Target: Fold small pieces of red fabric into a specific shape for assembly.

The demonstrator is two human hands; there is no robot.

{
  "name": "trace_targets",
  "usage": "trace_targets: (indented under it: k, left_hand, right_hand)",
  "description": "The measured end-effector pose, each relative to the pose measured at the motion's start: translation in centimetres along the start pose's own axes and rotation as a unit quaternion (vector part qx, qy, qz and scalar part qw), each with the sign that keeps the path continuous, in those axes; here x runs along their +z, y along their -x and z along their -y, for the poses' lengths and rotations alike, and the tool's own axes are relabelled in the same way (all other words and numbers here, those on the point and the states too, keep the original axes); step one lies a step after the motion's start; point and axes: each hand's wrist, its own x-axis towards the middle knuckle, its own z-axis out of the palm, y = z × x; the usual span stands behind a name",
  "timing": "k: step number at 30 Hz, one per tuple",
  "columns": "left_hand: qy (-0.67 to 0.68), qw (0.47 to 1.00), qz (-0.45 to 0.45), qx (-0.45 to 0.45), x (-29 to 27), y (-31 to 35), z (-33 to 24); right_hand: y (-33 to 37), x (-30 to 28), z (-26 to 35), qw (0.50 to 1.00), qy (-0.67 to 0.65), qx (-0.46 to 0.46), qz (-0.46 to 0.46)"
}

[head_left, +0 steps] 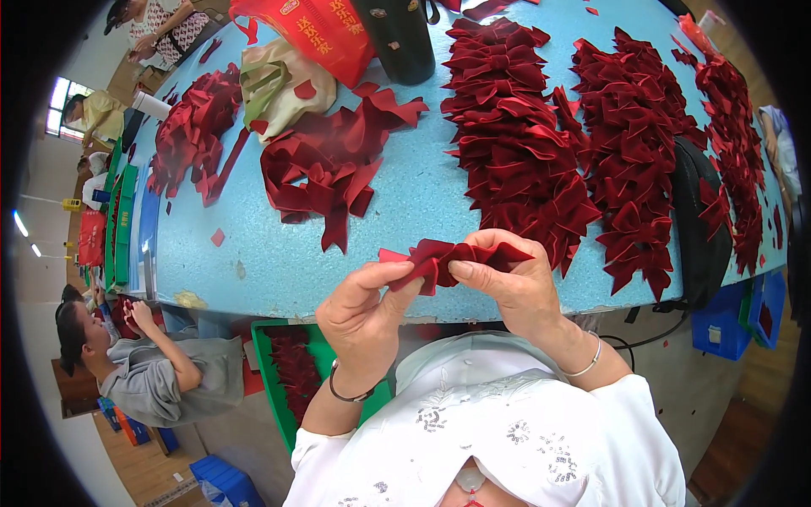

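A dark red velvet bow (452,260) is held up between my two hands, just over the near edge of the blue table (279,283). My left hand (367,308) pinches its left end between thumb and fingers. On the other side my right hand (515,287) grips the bow with the thumb in front, its fingers partly hidden behind the fabric. Beyond my hands, loose red ribbon pieces (325,169) lie in a heap. Long rows of finished-looking bows (515,127) stretch away ahead and to the right, with another row (629,152) beside them.
A black bottle (401,42), a red bag (317,34) and a cream cloth bag (287,89) stand at the back. A black bag (701,220) lies right. Below the table edge sits a green crate (274,372) with red bows. A person in grey (169,372) works at left.
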Motion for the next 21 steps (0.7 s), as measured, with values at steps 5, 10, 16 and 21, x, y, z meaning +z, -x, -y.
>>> trace_targets:
  k: [5, 10, 16, 21]
  left_hand:
    - [-0.081, 0.995, -0.002, 0.061, 0.1, 0.1, 0.8]
    - [-0.083, 0.995, -0.025, 0.056, 0.7, 0.5, 1.2]
    - [-0.086, 0.993, -0.04, 0.068, 1.3, 0.7, 1.4]
    - [-0.107, 0.991, -0.062, 0.055, 1.8, 0.6, 1.2]
  right_hand:
    - [-0.1, -0.1, -0.3, 1.0, 0.008, 0.003, 0.005]
    - [0.0, 0.1, -0.4, 1.0, 0.002, -0.007, -0.007]
    - [0.3, 0.6, -0.4, 0.999, -0.015, -0.006, -0.032]
    - [0.6, 0.6, -0.3, 0.999, -0.018, 0.0, -0.039]
